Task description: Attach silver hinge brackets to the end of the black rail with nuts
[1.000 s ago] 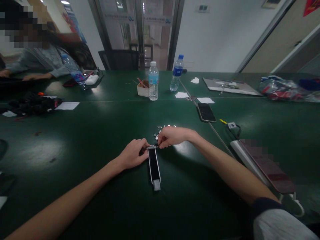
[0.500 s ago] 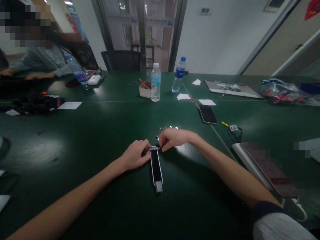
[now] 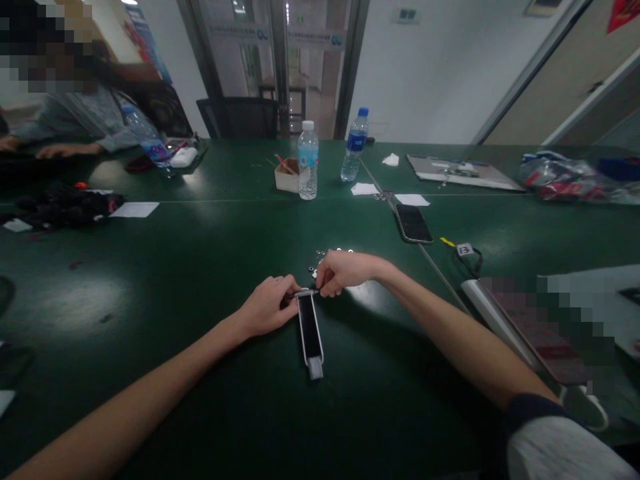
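Observation:
A narrow white-rimmed frame (image 3: 323, 337) lies lengthwise on the green table, dark inside, with a light grey block (image 3: 315, 368) at its near end. Across its far end runs a thin metal bar (image 3: 306, 293). My left hand (image 3: 270, 303) is closed on the left end of that bar, at the frame's far corner. From the other side, my right hand (image 3: 337, 272) pinches at the bar's right tip; whatever sits between those fingertips is too small to make out. Just beyond the right hand lie several small ring-shaped metal pieces (image 3: 311, 269), partly hidden by it.
Two water bottles (image 3: 308, 163) (image 3: 355, 147) and a small box (image 3: 287, 177) stand farther back. A phone (image 3: 413, 223), a cable with a tag (image 3: 465, 249) and a reddish-brown slab (image 3: 535, 327) lie right. Black bundled items (image 3: 65, 207) lie left; another person (image 3: 75, 120) sits far left.
The view has shifted slightly, so everything sits a little higher and more to the left. Both hands keep their places at the frame's far end, with the right fingers slightly changed in pose.

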Available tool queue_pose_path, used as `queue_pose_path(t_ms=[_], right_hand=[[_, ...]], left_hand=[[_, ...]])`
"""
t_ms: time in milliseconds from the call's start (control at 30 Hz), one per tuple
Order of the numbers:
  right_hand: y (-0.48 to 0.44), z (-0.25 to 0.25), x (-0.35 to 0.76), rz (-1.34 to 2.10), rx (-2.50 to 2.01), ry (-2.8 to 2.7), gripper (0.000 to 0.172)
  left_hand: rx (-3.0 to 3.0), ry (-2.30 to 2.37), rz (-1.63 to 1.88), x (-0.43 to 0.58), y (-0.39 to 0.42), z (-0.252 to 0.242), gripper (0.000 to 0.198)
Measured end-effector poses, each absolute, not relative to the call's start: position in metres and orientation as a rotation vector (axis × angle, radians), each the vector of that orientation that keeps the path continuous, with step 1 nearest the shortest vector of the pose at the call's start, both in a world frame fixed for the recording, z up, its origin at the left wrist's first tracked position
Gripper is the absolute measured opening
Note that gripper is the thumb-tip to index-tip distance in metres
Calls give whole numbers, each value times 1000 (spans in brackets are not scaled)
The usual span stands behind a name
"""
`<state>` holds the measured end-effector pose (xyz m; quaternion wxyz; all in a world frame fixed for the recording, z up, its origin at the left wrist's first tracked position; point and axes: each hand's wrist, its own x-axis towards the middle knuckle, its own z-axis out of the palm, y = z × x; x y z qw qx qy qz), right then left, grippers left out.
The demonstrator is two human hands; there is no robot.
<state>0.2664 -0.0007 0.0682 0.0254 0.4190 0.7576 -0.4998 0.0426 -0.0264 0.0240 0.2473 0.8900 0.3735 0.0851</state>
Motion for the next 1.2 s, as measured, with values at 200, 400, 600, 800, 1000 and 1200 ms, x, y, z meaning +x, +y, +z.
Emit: queue_pose_path(t_ms=[200, 400, 600, 800, 1000, 1200], right_hand=[[1, 60, 267, -1770, 1375, 2183, 5], [1, 51, 268, -1978, 1417, 2032, 7], [0, 51, 267, -2036, 1444, 1949, 14], [1, 49, 267, -2021, 1403, 2048, 4], [1, 42, 264, -2020, 1360, 2139, 16], [-3, 53, 260, -1636, 1258, 2414, 24]], left_hand=[[2432, 1013, 247, 43, -27, 26, 20], [2458, 992, 279, 42, -26, 23, 20], [2450, 984, 283, 42, -26, 21, 21], [2446, 990, 265, 41, -27, 21, 20], [2448, 1003, 280, 42, -27, 22, 17], [2452, 996, 274, 42, -26, 22, 18]])
